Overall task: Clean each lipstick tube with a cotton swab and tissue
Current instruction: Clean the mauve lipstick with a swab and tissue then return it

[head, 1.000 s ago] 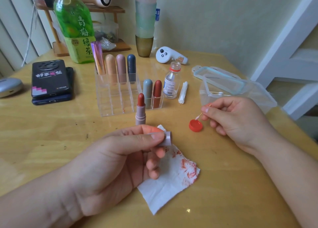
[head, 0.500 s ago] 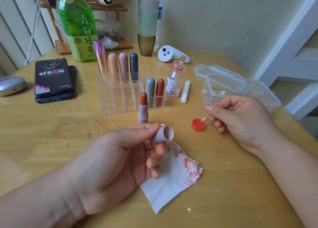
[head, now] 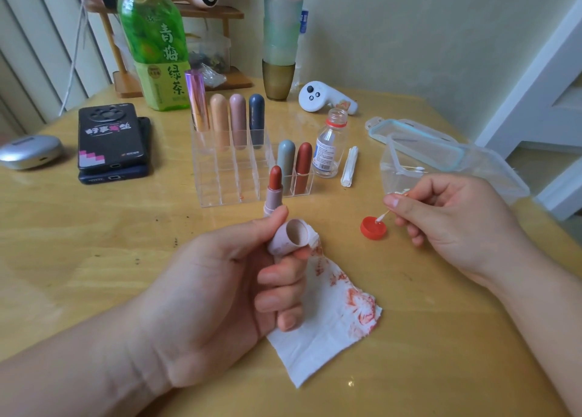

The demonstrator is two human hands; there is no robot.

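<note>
I'm dipping the cotton swab [head: 381, 217], pinched in my right fingers [head: 406, 204], into the red lid [head: 365, 231] just ahead of them, wetting it lightly, while my left fingers [head: 277, 275] are clamping the lipstick cap [head: 291, 238], mouth facing the swab.

青梅绿茶 on green bottle [head: 156, 51], phone case [head: 111, 137] (illegible)

We're in someone's home here: a wooden worktop [head: 94, 243] cluttered with stacked phones [head: 111, 139], a green tea bottle [head: 154, 48], a white controller [head: 318, 96] and an acrylic lipstick organiser [head: 226, 177].
</note>
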